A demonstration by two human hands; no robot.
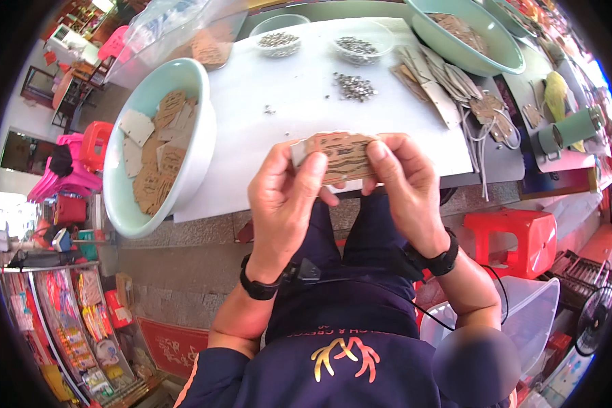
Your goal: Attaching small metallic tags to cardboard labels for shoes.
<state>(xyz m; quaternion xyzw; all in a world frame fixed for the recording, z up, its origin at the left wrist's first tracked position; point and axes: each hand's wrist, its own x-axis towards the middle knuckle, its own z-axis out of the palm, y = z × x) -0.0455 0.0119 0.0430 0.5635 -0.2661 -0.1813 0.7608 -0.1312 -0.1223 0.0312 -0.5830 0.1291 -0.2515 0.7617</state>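
Note:
Between my two hands, just over the near edge of the white table [231,136], is a thin brown plaque [347,155] with dark printing and a scalloped upper edge. My left hand [282,197] closes on its left end, thumb on the printed face. The right hand [411,187] pinches the other end the same way. Whether it is one piece or several stacked, I cannot tell. Beyond my hands lies a loose heap of small shiny metal pieces [355,87], with a few strays nearer.
A pale green basin [207,126] of similar plaques stands at the left, another basin [506,64] at the far right. Two clear bowls [279,44] hold small metal pieces. Stacked plaques with white cords [442,102] lie right. A red stool [510,234] stands beside me.

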